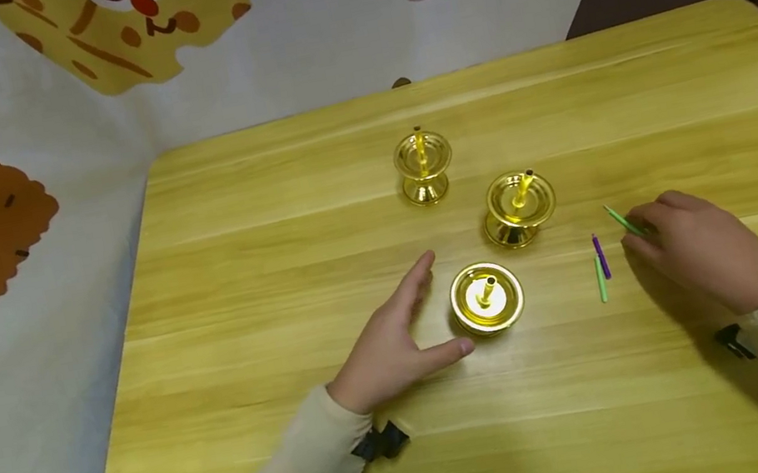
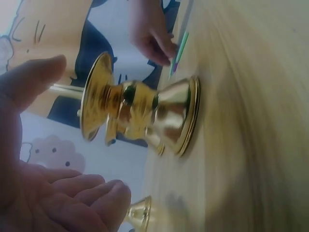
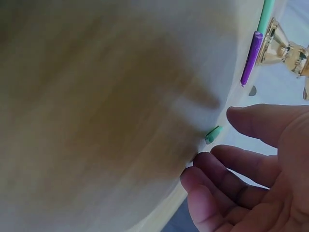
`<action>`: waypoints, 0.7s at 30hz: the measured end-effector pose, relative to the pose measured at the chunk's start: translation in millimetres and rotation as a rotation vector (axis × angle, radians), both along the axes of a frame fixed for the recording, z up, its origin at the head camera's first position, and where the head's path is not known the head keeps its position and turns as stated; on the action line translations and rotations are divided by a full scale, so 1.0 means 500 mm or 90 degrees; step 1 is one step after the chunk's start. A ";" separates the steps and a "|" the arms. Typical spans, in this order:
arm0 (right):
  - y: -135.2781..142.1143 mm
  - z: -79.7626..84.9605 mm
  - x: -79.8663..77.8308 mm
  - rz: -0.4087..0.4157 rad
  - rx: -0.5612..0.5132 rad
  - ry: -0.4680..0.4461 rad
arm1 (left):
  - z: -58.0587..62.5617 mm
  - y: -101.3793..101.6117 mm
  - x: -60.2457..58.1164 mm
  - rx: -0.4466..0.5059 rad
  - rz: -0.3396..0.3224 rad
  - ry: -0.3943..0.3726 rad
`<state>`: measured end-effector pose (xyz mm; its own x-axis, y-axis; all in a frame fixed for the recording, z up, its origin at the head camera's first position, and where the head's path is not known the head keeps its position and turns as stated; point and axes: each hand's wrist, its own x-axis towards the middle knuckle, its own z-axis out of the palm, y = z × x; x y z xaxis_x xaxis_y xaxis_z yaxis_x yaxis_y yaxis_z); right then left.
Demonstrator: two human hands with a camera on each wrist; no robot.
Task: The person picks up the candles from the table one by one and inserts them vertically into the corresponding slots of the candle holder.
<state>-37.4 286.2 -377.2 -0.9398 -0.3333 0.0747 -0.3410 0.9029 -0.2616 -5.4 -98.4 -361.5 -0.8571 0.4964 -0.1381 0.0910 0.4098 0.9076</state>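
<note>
Three shiny gold candle holders stand upright on the table: a near one (image 1: pixel 487 298), a middle one (image 1: pixel 519 208) and a far one (image 1: pixel 424 167), each with a thin upright tube in its dish. My left hand (image 1: pixel 396 335) is spread beside the near holder, thumb and fingers apart; the left wrist view shows that holder (image 2: pixel 140 108) in front of the palm. A thin green candle (image 1: pixel 621 219) lies at the fingertips of my right hand (image 1: pixel 703 243). In the right wrist view, this green candle (image 3: pixel 213 134) shows between the parted thumb and index finger, apparently not gripped.
A thin purple candle (image 1: pixel 602 256) and another green candle (image 1: pixel 601 280) lie between the holders and my right hand. The wooden table (image 1: pixel 252 208) meets a cloth (image 1: pixel 287 58) with cartoon prints at its far and left edges.
</note>
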 end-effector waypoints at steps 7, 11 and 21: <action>-0.002 -0.002 -0.010 0.020 0.026 0.017 | -0.011 0.025 -0.001 0.087 -0.014 -0.046; -0.001 -0.002 -0.017 0.027 0.030 0.032 | -0.011 0.039 -0.004 0.106 -0.021 -0.038; -0.016 0.011 -0.026 0.003 0.028 -0.018 | -0.011 0.055 -0.004 0.109 -0.016 -0.008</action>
